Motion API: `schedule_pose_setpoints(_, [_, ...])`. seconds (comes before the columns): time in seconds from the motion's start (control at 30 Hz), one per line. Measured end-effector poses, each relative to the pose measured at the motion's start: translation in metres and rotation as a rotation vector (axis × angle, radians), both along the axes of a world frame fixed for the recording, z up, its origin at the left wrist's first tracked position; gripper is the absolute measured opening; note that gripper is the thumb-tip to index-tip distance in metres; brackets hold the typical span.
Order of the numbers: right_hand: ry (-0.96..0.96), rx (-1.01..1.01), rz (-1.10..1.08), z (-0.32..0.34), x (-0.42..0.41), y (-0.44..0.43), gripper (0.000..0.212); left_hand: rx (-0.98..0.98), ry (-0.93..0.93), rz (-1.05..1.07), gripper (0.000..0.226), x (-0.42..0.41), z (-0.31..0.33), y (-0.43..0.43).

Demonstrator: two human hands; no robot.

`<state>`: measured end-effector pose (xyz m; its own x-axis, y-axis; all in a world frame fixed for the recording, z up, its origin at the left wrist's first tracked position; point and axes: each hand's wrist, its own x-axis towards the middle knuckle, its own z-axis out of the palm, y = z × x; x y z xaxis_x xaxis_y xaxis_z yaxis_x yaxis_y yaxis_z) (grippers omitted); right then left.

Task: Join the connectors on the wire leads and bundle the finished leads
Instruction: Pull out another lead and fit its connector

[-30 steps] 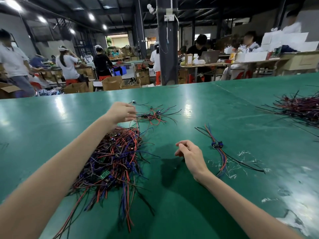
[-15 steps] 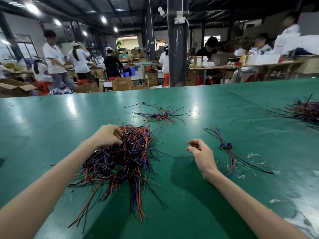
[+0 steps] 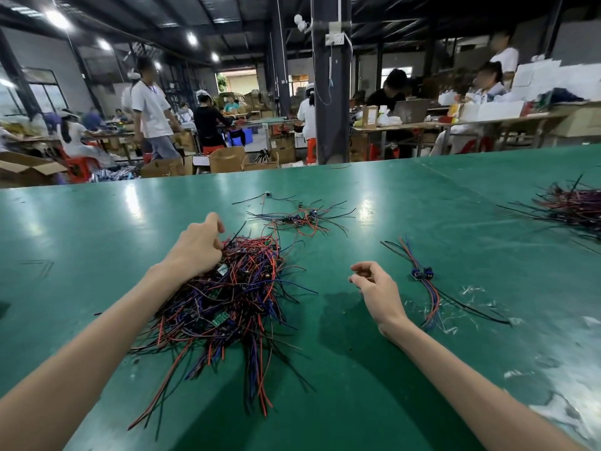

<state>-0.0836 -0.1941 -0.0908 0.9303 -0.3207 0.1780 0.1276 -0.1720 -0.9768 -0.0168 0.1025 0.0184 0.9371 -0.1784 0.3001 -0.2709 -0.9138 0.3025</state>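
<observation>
**Fishing the next lead from the pile**

Our left hand sat on the far-left edge of the pile of leads, fingertips dug in, prob. fishing one out; couldn't tell if they'd pinched a wire. Beyond the pile: a small loose cluster. Right of the pile our right hand rested, loosely curled, holding nothing, ready for a connector. Further right lay a joined set w/ blue connectors, likely parked for bundling.

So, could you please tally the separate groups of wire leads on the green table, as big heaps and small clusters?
Big heaps: 2, the near pile at the left hand and the far pile at the right edge of the table.
Small clusters: 2, the loose scatter beyond the near pile and the set with blue connectors beside the right hand.
Total: 4.
</observation>
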Motion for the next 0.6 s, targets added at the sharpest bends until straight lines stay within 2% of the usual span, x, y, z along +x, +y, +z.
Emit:
schedule_pose_setpoints(0.1, [-0.003, -0.005, 0.002, 0.000, 0.000, 0.000, 0.013, 0.028, -0.049, 0.015, 0.033, 0.002, 0.006, 0.000])
schedule_pose_setpoints(0.27, [-0.015, 0.001, -0.015, -0.001, 0.001, 0.001, 0.015, 0.073, -0.003, 0.129, 0.014, 0.001, 0.001, -0.001])
schedule_pose_setpoints(0.47, [-0.007, -0.019, -0.003, 0.000, 0.001, 0.001, 0.014, 0.193, 0.023, 0.159, 0.046, -0.003, -0.011, -0.007])
schedule_pose_setpoints(0.6, [-0.010, -0.017, -0.005, 0.000, 0.000, 0.001, 0.014, 0.301, -0.019, 0.170, 0.037, -0.008, -0.008, -0.010])
